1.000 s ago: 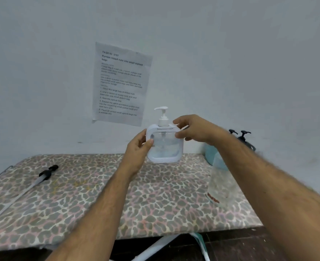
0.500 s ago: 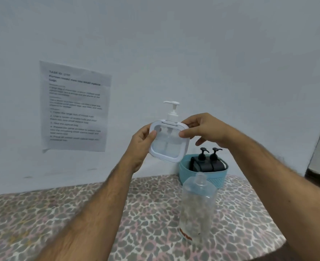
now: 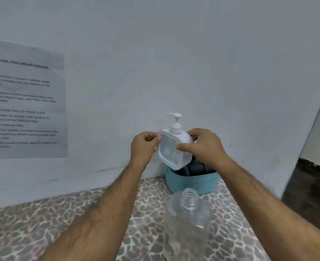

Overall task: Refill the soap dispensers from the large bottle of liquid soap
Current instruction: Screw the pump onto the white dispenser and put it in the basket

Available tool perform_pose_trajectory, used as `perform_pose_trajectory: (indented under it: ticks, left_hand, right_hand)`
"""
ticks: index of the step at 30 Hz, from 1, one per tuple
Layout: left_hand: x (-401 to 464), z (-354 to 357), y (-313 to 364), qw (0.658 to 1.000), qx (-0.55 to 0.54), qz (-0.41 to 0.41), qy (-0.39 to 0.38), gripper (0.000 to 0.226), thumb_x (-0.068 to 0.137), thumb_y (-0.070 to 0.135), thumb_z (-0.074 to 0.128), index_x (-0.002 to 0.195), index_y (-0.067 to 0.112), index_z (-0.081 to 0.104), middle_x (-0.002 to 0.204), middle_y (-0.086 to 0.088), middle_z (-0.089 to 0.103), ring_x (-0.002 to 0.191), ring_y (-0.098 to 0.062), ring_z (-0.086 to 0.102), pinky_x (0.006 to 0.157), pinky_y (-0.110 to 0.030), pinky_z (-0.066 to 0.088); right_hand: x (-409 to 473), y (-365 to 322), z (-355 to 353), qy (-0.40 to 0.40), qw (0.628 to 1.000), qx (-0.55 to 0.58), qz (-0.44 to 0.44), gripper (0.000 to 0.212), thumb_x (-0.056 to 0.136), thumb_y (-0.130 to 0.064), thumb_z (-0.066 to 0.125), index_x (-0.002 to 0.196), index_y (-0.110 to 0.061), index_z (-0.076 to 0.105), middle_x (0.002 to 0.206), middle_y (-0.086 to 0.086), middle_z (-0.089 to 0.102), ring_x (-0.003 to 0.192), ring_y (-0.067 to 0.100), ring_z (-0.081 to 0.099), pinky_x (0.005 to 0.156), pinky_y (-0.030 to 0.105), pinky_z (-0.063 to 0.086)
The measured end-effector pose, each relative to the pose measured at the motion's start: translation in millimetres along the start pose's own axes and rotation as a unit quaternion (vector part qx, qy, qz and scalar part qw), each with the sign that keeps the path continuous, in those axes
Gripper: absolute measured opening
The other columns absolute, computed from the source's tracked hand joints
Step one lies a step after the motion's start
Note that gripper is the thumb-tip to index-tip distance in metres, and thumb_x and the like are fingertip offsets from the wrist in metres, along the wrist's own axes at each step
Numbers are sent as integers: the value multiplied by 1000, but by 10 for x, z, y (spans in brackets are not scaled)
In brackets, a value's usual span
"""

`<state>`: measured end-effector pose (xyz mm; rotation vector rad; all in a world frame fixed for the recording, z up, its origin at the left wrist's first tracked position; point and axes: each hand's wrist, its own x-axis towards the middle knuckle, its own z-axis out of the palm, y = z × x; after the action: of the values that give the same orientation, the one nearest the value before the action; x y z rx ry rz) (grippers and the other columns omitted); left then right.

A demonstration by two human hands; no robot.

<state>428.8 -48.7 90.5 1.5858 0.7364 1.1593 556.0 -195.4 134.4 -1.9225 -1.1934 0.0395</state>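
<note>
Soap dispenser, white with a clear front window and its pump head screwed on, is held up in the air above the back right part of the desk, just over the blue basket. The left hand pinches its left edge with curled fingers, and the right hand grips the right side, thumb pressed on the front rim and fingers wrapped behind. Its window looks pale and frothy; how much soap is inside I cannot tell.

Nearer the desk's front edge stands the large bottle, clear, uncapped, upright, with only a low pool of liquid visible near its bottom. That suggests pouring has already been done, and this dispenser, closed again, is probably headed for the basket. In the basket sit dark dispensers, mostly hidden behind the hands; whether they are filled cannot be seen, so what remains is unclear.
</note>
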Motion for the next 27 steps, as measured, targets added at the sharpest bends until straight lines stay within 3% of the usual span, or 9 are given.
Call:
perform_pose_trajectory:
  ticks: [9, 14, 23, 27]
  left_hand:
    - [182, 241, -379, 997, -26, -42, -61, 14, 95, 26, 64, 95, 16, 74, 96, -3, 76, 96, -17, 72, 88, -34, 59]
    - [194, 282, -431, 991, -40, -54, -113, 28, 98, 31, 59, 112, 10, 72, 105, -2, 75, 100, -13, 71, 81, -25, 58]
    - [216, 295, -572, 982, 96, -35, -156, 44, 94, 44, 61, 125, 14, 65, 121, 5, 67, 113, -9, 60, 101, -30, 48]
    - [176, 288, -650, 977, 142, -27, -157, 47, 93, 41, 64, 129, 11, 62, 125, 2, 65, 114, -11, 59, 99, -27, 45]
  right_hand:
    - [-11, 237, 340, 75, 993, -83, 40, 41, 70, -53, 77, 97, -23, 68, 85, -9, 69, 77, 13, 63, 68, 33, 54]
    - [-24, 264, 413, 84, 988, -123, 48, 43, 71, -56, 75, 95, -21, 65, 83, -8, 67, 74, 14, 60, 60, 29, 49]
    - [-62, 390, 623, 74, 981, -167, 58, 45, 70, -61, 72, 90, -23, 60, 80, -8, 64, 72, 14, 58, 50, 26, 33]
    - [-113, 432, 698, 58, 981, -174, 59, 41, 72, -56, 73, 93, -23, 62, 83, -7, 67, 72, 14, 59, 55, 27, 39]
